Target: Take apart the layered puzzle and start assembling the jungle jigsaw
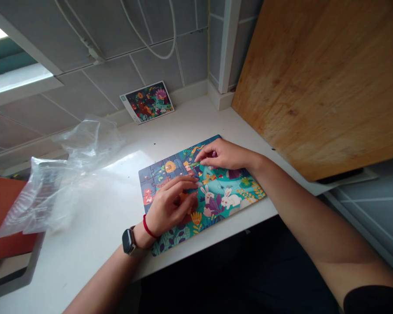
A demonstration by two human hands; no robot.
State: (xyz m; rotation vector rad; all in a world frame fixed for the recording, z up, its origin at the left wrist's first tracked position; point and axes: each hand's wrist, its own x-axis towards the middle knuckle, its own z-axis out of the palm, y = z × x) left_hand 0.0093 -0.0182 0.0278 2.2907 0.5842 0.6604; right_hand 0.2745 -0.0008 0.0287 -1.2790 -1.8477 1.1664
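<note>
A colourful jigsaw puzzle (236, 192) with rabbits and flowers lies assembled on the white counter (94, 226). My left hand (172, 205) rests flat on the puzzle's left half, fingers stretched out and pressing on the pieces. My right hand (224, 155) sits on the puzzle's upper middle, its fingertips pinched together on a puzzle piece (194, 164) set among the others. A watch and a red band are on my left wrist.
A clear plastic bag (62, 179) lies crumpled at the left. The puzzle's reference picture (148, 102) leans against the tiled wall at the back. A wooden board (321, 78) stands at the right. A red object (3, 213) is at the far left edge.
</note>
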